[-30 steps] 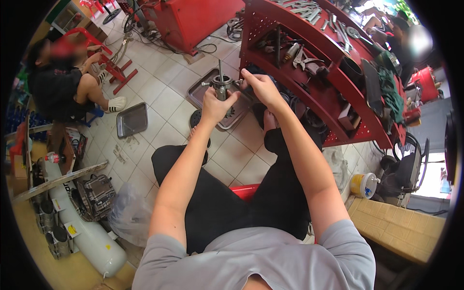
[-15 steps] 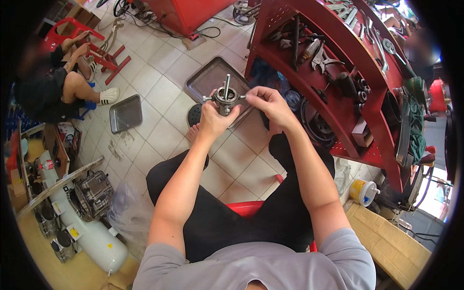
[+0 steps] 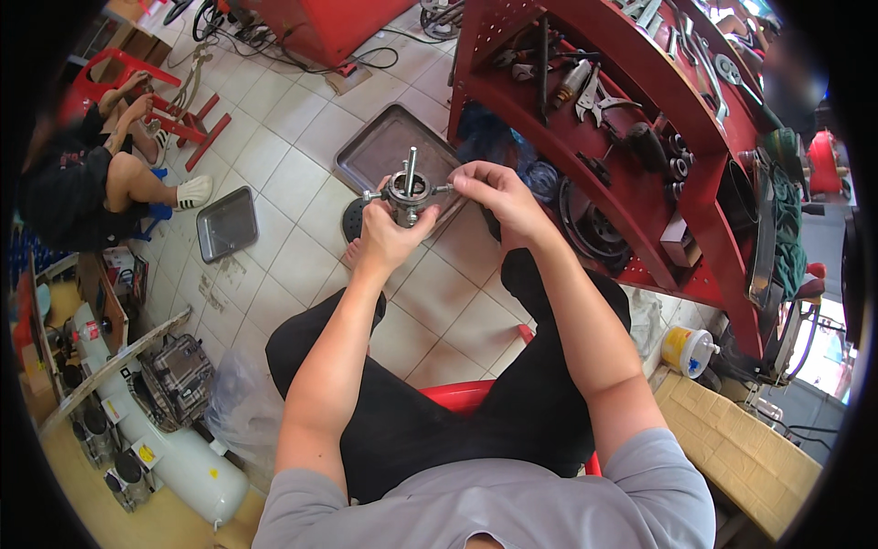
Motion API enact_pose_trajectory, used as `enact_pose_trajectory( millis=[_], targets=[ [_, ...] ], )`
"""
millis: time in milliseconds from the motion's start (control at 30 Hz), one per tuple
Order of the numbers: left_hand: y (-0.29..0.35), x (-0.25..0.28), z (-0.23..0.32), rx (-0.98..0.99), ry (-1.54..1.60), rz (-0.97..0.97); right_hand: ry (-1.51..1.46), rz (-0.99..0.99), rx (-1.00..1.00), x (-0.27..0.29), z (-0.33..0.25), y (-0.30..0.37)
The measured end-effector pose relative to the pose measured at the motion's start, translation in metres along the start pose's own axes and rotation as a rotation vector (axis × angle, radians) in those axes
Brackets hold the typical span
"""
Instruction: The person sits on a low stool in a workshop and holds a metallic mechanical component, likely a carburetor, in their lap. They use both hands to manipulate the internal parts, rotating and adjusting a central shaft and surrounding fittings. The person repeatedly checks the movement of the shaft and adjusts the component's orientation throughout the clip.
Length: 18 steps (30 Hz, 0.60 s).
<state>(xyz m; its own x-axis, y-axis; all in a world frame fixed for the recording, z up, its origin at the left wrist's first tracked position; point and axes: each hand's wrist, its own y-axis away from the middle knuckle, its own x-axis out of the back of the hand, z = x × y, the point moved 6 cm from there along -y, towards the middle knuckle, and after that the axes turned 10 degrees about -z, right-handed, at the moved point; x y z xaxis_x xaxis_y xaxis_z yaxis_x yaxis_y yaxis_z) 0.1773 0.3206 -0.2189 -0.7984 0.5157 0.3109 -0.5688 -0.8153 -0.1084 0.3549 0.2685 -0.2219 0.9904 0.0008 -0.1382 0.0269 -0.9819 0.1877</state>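
Observation:
A ring-shaped metal part (image 3: 408, 198) is held above the floor between my hands, with bolts sticking out of its sides. Through its open middle a shiny rod (image 3: 412, 165) points up. My left hand (image 3: 391, 240) is closed around the underside of the ring, its thumb along the lower right. With thumb and index finger, my right hand (image 3: 497, 194) pinches the outer end of the side bolt (image 3: 444, 188) on the ring's right. The fingertips cover the tip of that bolt.
A grey metal tray (image 3: 380, 137) lies on the tiles beyond my hands, with a smaller tray (image 3: 228, 225) to the left. A red tool rack (image 3: 585, 156) full of pliers and wrenches stands right. Another person (image 3: 101, 174) sits far left. A white tank (image 3: 174, 457) lies near left.
The whole view has shifted a little, so the scene sits further left. My hands keep the same grip on the ring and its bolt.

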Motion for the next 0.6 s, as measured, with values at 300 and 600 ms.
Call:
enact_pose_trajectory(
  millis=[300, 600],
  targets=[
    [0.0, -0.002, 0.001, 0.027, 0.056, -0.01, -0.023, -0.034, 0.07, -0.008, -0.012, 0.001],
    [-0.001, -0.001, 0.002, 0.03, 0.026, -0.014, -0.022, -0.058, 0.057, -0.009, -0.008, 0.002]
  ],
)
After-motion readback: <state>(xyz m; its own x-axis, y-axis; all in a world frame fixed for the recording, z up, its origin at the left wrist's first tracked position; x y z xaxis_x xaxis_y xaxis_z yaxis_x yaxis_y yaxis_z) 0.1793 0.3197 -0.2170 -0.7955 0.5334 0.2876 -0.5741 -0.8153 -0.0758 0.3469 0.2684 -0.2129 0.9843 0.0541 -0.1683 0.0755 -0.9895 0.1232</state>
